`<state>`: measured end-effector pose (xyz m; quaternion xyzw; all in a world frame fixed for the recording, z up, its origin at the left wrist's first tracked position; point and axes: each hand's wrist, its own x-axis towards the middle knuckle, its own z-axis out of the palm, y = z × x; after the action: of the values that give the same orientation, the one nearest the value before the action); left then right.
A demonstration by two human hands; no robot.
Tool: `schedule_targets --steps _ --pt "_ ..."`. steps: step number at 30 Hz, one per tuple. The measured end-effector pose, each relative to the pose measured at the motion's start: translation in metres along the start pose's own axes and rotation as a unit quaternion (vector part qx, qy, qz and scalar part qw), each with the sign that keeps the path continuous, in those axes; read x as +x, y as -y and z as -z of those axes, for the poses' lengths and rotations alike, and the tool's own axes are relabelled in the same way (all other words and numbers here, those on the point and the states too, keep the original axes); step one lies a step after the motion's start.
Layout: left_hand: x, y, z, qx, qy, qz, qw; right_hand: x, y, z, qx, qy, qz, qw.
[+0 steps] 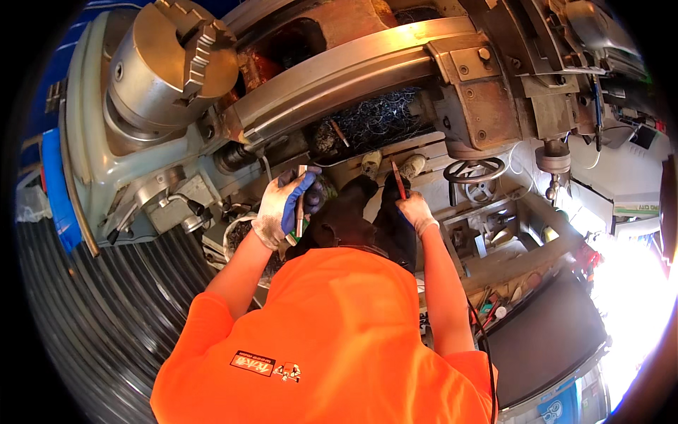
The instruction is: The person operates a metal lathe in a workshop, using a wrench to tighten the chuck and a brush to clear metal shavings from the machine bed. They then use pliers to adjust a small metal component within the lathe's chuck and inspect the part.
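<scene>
My left hand [282, 205], in a white and blue work glove, is closed around a short, shiny metal rod [301, 212] held upright before my waist. My bare right hand [417, 210] grips a slim red-handled tool [400, 182] with a narrow tip that points away from me. Its exact kind is too small to make out. The two hands are apart, and the tool does not touch the rod.
Ahead stands a metal lathe, with its jawed chuck [162, 78] at the far left and its bed [346, 63] running right. Curled metal chips [381, 113] lie below the bed. A handwheel [474, 170] and a tool-filled wooden frame [515, 272] are at right. Ribbed black matting [120, 311] lies left.
</scene>
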<state>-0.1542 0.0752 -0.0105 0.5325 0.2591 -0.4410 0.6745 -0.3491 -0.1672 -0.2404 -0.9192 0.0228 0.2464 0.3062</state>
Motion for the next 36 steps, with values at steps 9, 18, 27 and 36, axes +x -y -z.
schedule_targets --steps 9,18,27,36 --pt "-0.003 -0.003 0.010 -0.022 0.010 0.011 1.000 0.052 -0.006 0.009 -0.022 0.058 0.147 0.987" --pt "0.017 -0.009 -0.030 -0.159 0.114 0.108 0.975 -0.051 0.015 0.107 0.310 -0.228 -0.164 0.908" --pt "0.058 -0.009 -0.159 0.145 0.206 -0.041 0.967 -0.083 -0.032 0.295 0.165 -0.509 -0.315 0.784" --pt "0.099 -0.014 -0.285 0.580 0.003 -0.210 0.787 -0.026 -0.054 0.333 0.110 -0.482 -0.377 0.783"
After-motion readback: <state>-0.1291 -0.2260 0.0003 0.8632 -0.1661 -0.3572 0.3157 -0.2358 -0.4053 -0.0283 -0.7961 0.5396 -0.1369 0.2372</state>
